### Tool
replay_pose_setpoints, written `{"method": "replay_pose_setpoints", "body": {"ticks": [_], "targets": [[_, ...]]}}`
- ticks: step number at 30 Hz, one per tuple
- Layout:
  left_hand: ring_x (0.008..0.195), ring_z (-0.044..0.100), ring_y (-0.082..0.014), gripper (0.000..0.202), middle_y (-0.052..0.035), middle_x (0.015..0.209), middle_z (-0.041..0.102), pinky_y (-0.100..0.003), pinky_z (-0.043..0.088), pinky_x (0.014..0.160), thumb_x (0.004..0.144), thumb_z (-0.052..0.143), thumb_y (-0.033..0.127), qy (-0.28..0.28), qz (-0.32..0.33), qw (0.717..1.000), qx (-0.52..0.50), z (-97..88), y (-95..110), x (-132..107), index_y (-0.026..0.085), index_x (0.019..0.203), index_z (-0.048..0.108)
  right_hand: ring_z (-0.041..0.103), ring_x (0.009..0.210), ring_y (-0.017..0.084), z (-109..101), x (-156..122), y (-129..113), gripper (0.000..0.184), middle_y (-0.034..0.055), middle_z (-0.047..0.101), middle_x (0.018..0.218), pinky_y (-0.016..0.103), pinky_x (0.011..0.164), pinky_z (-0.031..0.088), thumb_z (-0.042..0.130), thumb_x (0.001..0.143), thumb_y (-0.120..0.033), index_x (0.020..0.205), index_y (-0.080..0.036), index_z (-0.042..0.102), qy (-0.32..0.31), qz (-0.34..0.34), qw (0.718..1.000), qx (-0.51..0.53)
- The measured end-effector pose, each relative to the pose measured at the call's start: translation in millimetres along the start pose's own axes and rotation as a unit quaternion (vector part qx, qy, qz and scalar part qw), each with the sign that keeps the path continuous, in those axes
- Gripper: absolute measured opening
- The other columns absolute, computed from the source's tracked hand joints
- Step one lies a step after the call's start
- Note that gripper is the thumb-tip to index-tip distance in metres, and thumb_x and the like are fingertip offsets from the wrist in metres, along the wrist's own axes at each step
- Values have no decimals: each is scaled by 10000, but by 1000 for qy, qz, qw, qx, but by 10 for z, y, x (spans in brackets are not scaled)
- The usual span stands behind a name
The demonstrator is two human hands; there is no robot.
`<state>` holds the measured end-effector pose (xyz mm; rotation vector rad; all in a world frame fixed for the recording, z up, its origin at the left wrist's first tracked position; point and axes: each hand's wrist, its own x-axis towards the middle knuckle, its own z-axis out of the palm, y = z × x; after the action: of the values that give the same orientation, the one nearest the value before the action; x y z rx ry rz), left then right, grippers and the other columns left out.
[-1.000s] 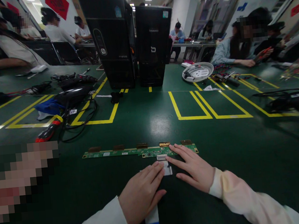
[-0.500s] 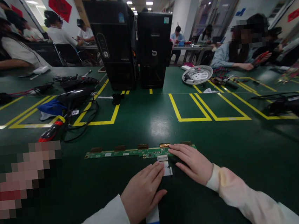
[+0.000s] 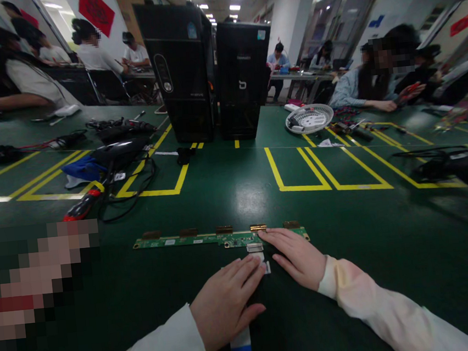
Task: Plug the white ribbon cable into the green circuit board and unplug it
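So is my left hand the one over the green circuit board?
No, the right hand reaches over the circuit board; the left hand covers part of the white cable.

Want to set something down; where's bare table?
Table: bare between board and towers; also right of the board, between right sleeve and yellow tape. Crowded: left, by the black gear; around the basket; at left hand and right hand.

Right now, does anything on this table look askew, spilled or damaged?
No spill or damage shows. The black cord beyond the circuit board, at left, looks untidy: it lies in loose loops across yellow tape.
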<state>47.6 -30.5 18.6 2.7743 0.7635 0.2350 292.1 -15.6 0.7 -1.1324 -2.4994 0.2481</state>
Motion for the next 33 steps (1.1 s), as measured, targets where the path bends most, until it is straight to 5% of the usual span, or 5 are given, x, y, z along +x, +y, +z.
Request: {"method": "replay_pose_setpoints", "body": {"ticks": [10, 33], "targets": [[1327, 345, -273, 748, -164, 1448, 371, -421, 307, 1068, 872, 424, 594, -16, 12, 1000, -14, 27, -42, -42, 112, 1426, 279, 366, 1293, 209, -2, -13, 0, 500, 96, 453, 1385, 447, 1054, 373, 359, 925, -229, 1418, -170, 304, -14, -3, 1000, 1], [1228, 454, -280, 553, -147, 1357, 493, -422, 377, 1023, 912, 456, 441, 26, -54, 998, 18, -1, 142, 63, 93, 1340, 424, 362, 1297, 215, 1, -11, -2, 501, 106, 439, 1395, 451, 1065, 356, 396, 921, -259, 1404, -147, 325, -16, -4, 1000, -3]]}}
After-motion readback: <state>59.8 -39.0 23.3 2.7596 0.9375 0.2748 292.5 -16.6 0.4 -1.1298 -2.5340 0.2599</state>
